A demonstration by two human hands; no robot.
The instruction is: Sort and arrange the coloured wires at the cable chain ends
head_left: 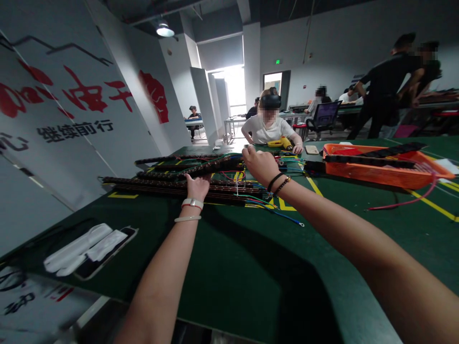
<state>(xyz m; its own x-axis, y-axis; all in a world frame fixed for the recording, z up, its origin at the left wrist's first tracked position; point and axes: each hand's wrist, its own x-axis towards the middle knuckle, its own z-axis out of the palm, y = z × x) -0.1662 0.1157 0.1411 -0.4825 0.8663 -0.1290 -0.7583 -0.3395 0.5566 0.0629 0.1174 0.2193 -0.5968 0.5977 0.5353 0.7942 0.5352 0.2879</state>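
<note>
A black-sleeved wire harness [218,165] slants up from the pile, its right part raised over the table. My left hand [198,187] grips it from below with the thumb sticking out to the left; the other fingers are mostly hidden behind it. Closed near the harness's right end is my right hand [261,166], with its fingertips partly out of sight. Just below lies a row of dark wire harnesses [172,187], white-tied near the right. Their loose coloured wires spread rightward, among them a blue wire with a ring terminal [301,224].
On the green table [229,267], an orange basket [376,174] holds more black harnesses, with a red wire hanging out. A yellow heat gun [281,143] lies before a person seated opposite. A phone [311,150] is beside it. White items and a dark phone-like slab [105,253] lie front left.
</note>
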